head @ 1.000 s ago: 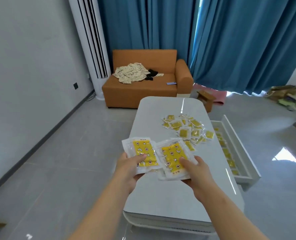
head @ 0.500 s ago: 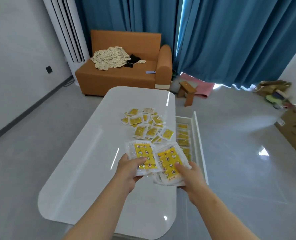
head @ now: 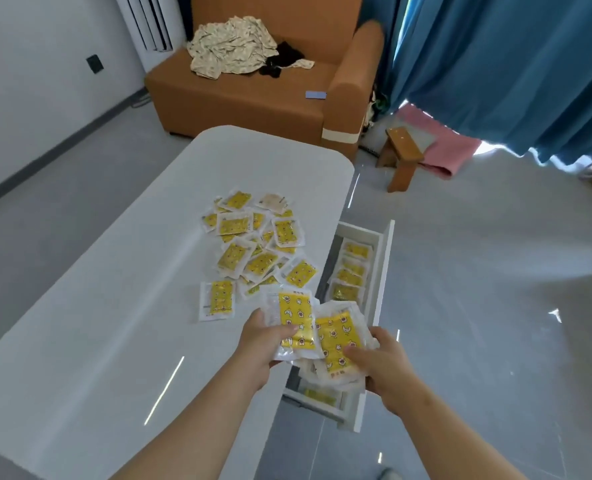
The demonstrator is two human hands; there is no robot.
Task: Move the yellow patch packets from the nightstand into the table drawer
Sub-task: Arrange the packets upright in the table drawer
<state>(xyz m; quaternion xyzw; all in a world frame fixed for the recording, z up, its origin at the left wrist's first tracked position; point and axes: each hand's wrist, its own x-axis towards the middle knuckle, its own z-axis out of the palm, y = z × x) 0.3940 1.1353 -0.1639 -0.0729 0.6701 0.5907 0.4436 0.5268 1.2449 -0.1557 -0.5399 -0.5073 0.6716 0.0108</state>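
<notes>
Delivery step judged in hand. Packets are clamped in the left hand, a second stack in the right hand, fingers closed on both, above the open drawer. Lowering and release are called for next. More packets lie on the surface beside the drawer. Room inside the drawer is narrow; its front edge lies close.

My room, with daylight behind the curtains

I look over grey glossy floor tiles to an orange sofa with crumpled cloth on its seat, blue curtains to its right, a small wooden stool beside a pink mat, and a white wall on my left
</notes>
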